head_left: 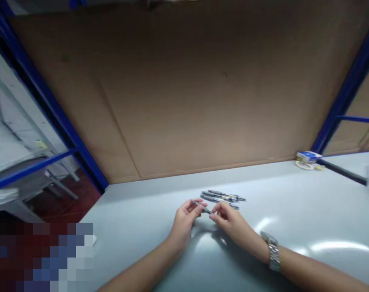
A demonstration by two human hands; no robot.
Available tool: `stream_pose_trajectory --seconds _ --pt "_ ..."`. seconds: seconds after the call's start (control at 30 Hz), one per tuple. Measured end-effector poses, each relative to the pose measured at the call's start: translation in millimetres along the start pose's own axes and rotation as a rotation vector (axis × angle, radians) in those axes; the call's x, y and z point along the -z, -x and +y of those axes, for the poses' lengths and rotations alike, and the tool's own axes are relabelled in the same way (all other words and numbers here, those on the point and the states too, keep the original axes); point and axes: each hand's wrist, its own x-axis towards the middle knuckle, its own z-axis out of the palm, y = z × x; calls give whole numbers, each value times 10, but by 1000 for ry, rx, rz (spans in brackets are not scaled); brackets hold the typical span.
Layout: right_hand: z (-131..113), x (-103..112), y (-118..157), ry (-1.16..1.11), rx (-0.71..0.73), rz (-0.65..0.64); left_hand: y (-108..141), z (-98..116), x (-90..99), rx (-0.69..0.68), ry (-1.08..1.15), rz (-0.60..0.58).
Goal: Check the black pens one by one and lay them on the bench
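Observing both forearms angled inward over the tabletop (294,207), we record the left grip (183,225) and right grip (228,223) clamped on one slim pen (202,207), other pens (224,197) lying just beyond.

A blue-and-white box (309,156) sits on the grey table (294,182) before a brown board (184,89) between blue uprights (344,89).

We see slim grey pens (223,197) banded with yellow on a pale blue-grey bench (278,194), before a tan fibreboard panel (184,89) framed by dark-blue steel uprights (349,87), plus a silver link watch (272,251).
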Motion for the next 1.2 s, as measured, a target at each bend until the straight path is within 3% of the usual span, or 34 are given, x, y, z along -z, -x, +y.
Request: stream_pose_trajectory --seconds 0.13,0.3,0.53,0.73,0.97,1.13,1.2 --pt "10 -6 5 -2 -26 21 -20 10 17 -1 35 -8" --pt "-21 47 -32 -18 -58 -122 -14 -22 35 10 -1 -49" --pt "12 26 -46 34 -117 1 -17 -56 42 -6 -37 -12" --pt "-12 38 -31 47 -49 -153 -21 18 27 26 33 9" --pt "5 23 -38 13 -90 11 -22 36 14 78 96 19" --pt "35 29 -48 -22 -94 -149 -24 47 23 70 153 23" --pt "41 25 -48 -30 -78 -127 -18 49 19 72 167 24"
